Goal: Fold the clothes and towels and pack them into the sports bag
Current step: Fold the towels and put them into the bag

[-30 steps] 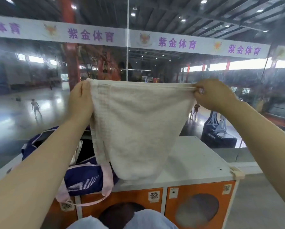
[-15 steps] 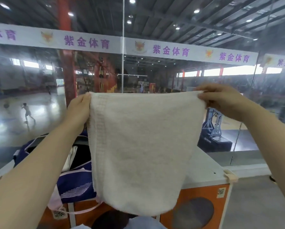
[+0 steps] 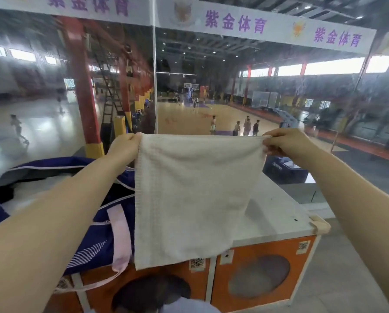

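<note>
Lowered a little since before, the towel [image 3: 193, 195] hangs (already doubled) between left hand [image 3: 124, 147] and right hand [image 3: 286, 144], each grip pinching a top corner; next, fold it for the bag [image 3: 94, 236] beside the left grip.

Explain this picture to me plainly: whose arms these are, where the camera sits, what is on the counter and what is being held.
There is no machine: a person wears one wide-angle camera on the head, so you look down their own arms. The left hand and the right hand each pinch a top corner of a cream terry-cloth towel, which hangs stretched between them. Below is a white counter top on orange cabinets. On its left side lies an open navy-blue sports bag with pale pink straps.
</note>
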`<state>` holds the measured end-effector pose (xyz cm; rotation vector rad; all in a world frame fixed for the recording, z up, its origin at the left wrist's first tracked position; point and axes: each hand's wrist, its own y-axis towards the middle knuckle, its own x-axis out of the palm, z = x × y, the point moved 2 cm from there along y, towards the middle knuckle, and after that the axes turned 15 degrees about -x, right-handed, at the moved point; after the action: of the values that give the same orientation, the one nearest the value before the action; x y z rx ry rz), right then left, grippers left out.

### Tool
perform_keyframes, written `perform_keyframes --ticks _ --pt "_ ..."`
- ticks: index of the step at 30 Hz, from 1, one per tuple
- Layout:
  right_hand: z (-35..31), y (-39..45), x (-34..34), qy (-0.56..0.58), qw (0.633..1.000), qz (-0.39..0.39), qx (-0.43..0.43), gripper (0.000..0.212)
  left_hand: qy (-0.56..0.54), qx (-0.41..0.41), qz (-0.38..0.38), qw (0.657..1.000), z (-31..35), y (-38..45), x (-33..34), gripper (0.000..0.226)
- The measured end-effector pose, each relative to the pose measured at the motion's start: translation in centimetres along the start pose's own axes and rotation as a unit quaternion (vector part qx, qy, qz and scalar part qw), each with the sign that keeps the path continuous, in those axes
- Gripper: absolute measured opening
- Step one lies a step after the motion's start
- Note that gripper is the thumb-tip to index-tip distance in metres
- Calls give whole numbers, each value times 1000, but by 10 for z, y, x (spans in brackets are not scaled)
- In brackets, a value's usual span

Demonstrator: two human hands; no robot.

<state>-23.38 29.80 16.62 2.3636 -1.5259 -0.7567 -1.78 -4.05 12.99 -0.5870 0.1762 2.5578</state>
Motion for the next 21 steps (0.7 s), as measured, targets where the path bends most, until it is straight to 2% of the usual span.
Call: perform_keyframes --ticks 2,6,13,17,21 --pt "7 15 8 50 998 42 4 10 -8 1 28 1000 8 12 8 47" --pt "0 36 7 91 988 110 -60 17 -59 72 82 992 37 23 11 41" --pt "-19 23 -11 106 979 118 -131 13 -192 147 69 968 49 6 -2 34" --pt "-15 -32 -17 59 984 79 -151 22 -175 170 77 967 5 -41 -8 29" --pt "23 -91 -22 -22 996 -18 -84 27 -143 153 0 978 -63 -88 0 30"
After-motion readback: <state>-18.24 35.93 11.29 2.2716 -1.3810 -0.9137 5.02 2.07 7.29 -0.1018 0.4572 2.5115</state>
